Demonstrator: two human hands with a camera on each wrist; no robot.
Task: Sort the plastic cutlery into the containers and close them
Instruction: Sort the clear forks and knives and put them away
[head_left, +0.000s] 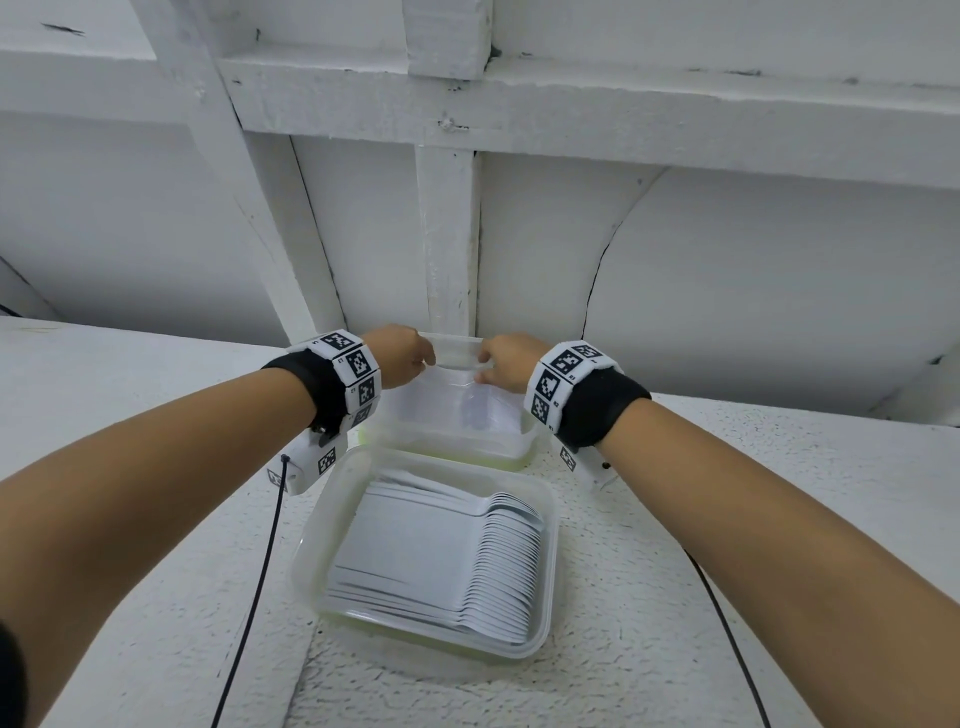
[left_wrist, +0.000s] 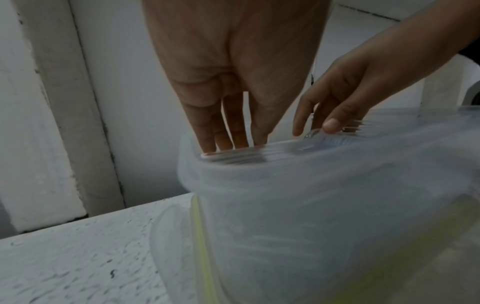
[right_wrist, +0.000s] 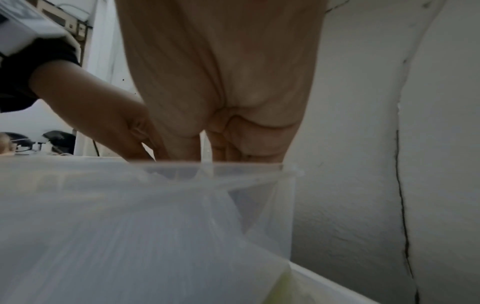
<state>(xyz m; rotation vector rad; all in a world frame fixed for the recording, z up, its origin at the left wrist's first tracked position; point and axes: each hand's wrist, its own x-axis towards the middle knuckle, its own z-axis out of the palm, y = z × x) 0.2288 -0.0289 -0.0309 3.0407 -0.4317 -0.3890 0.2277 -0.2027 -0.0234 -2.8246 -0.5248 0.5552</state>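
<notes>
Plastic: two containers (head_left: 540, 551), two hands (head_left: 410, 356)

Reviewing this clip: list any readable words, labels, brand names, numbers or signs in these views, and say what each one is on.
No text reads with confidence.
Left wristband: black-and-white square code markers, with tiny characters beside them too small to read.
Right wristband: the same kind of markers and tiny characters, also too small to read.
Near container, far container and the cutlery: no label or print visible.
Both wrist views are blurred and show no writing.
</notes>
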